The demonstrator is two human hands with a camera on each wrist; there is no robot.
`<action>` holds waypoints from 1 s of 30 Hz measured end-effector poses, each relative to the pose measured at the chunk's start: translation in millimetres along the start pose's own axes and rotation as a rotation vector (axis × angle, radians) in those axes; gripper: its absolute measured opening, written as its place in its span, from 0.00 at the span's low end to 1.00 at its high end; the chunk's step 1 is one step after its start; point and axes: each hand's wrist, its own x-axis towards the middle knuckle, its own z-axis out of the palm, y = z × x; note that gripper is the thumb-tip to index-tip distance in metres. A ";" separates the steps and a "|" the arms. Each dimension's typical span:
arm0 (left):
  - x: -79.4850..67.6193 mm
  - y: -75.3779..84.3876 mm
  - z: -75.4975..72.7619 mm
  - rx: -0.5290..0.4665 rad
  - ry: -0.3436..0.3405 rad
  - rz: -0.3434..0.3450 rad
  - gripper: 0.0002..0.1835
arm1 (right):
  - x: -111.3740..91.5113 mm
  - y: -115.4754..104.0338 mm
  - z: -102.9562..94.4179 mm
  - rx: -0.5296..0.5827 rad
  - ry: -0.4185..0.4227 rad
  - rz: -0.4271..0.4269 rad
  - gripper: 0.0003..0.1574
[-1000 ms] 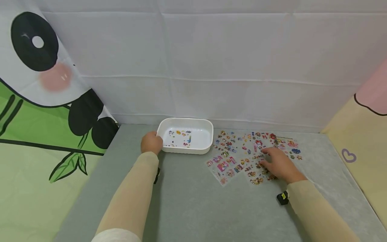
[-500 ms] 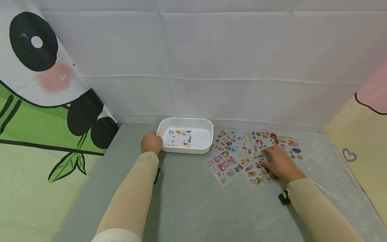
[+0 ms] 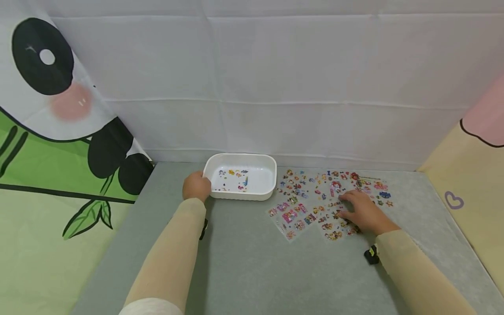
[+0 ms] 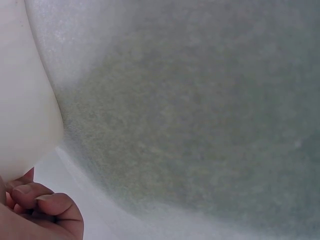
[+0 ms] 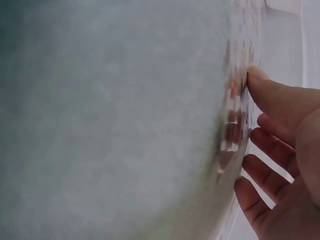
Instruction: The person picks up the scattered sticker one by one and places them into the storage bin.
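Note:
My left hand (image 3: 196, 187) grips the left end of a white plastic tray (image 3: 271, 179). In the left wrist view the curled fingers (image 4: 59, 204) sit right at the tray's wall (image 4: 30, 100). Small colourful stickers (image 3: 238, 174) show on the left part of the tray's floor. To the right, my right hand (image 3: 366, 212) rests over clear sticker sheets (image 3: 290, 216) printed with many tiny cartoon figures. Its thumb and fingertips are spread apart, touching the sheets (image 5: 234, 115) in the right wrist view, with nothing pinched between them.
The grey tabletop (image 3: 275, 275) runs up to a pale cloth backdrop (image 3: 295, 87). A green printed panel (image 3: 55, 153) stands at the left, a yellow and pink one (image 3: 476, 183) at the right. The tray lies near the back edge, close to the sheets.
The head view has shifted very slightly. Both hands, the tray and the sticker sheets keep their places.

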 end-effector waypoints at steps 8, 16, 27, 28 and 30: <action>0.3 -1.4 0.5 -0.008 -0.001 -0.004 0.25 | 3.9 1.2 -4.3 -0.030 -0.021 -0.032 0.34; -0.1 -0.4 0.2 0.001 -0.005 -0.009 0.24 | 12.1 -4.0 -8.9 -0.010 -0.036 -0.011 0.28; 3.3 -2.6 2.3 -0.005 0.003 -0.012 0.24 | 22.0 -5.8 -12.6 0.031 -0.096 0.036 0.24; 3.4 -2.6 2.4 -0.005 0.004 -0.011 0.24 | 22.2 -6.0 -12.9 0.035 -0.098 0.036 0.23; 3.2 -2.5 2.4 -0.006 0.003 -0.010 0.24 | 22.6 -6.6 -13.4 0.043 -0.103 0.036 0.22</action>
